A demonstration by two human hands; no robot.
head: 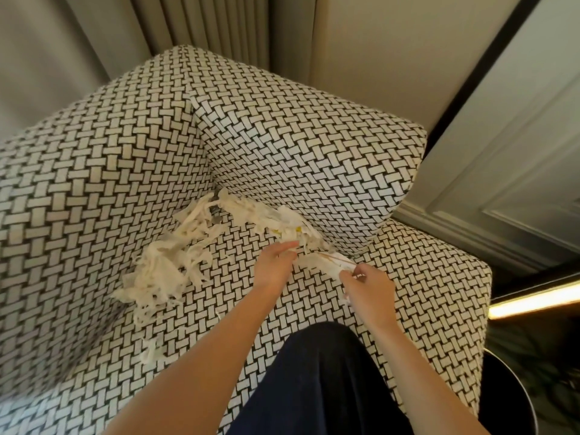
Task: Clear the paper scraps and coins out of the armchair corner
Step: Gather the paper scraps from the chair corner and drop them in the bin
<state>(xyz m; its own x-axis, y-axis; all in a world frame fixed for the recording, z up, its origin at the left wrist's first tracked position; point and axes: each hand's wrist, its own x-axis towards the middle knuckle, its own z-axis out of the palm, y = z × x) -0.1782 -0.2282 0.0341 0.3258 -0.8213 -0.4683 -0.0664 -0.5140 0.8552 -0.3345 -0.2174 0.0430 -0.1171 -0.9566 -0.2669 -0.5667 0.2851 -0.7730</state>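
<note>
- Armchair (131, 158) with black-and-cream basket-weave fabric fills the view; seat, backrest and one armrest meet at an inner corner near frame centre.
- Paper scraps (175, 255): cream shredded strips piled loosely on the seat, running from the inner corner down-left along the backrest seam, with a second clump along the armrest base at (282, 224); a few yellow bits show in that clump.
- Small grey pieces (216, 219) sit among the strips near the corner, maybe coins; too small to tell.
- Left hand (274, 266): bare forearm reaches in from bottom centre-left, palm down, wrist straight, fingers (287, 246) extended forward and bunched, tips touching the scraps at the armrest base. Grip or plain contact — cannot tell.
- Right hand (368, 288): forearm enters from bottom right, angled up-left, back of hand to camera, fingers curled and pinched closed on a bundle of strips (326, 262); the bundle stretches from this hand toward the left fingertips, lifted just off the seat.
- Hands are near each other, above the seat beside the armrest.
- Dark trouser leg (320, 381) presses against the seat front, between the two forearms.
- Beige curtain (204, 23) hangs behind the chair; panelled wall (508, 171) to the right.
</note>
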